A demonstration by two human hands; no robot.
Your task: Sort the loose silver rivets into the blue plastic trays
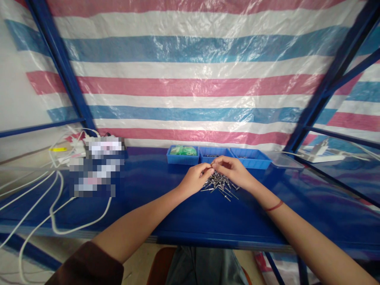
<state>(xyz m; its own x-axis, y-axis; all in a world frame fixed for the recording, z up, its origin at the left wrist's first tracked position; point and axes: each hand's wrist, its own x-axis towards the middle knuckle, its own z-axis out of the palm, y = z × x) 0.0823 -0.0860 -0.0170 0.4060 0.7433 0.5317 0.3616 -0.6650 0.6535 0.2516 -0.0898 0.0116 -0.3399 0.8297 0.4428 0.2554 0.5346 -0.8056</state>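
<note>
A loose pile of metal pop rivets (221, 183) with long thin shanks lies on the blue table. Just above its far side, my left hand (196, 178) and my right hand (230, 169) meet fingertip to fingertip. Both are closed in a pinch, and whatever lies between the fingers is too small or hidden to make out. Behind my hands stand three blue bins in a row. The left bin (182, 159) has a green plastic bag (183, 150) in it. Small metal pieces show in the middle bin (215, 149) and in the right bin (251, 162).
A clear plastic lid (286, 160) lies right of the bins. White cables (61, 198) loop over the table's left side, beside a blurred-out patch (97, 170). At the right is a white power strip (322, 154). Blue frame posts and a striped sheet (190, 87) enclose the back.
</note>
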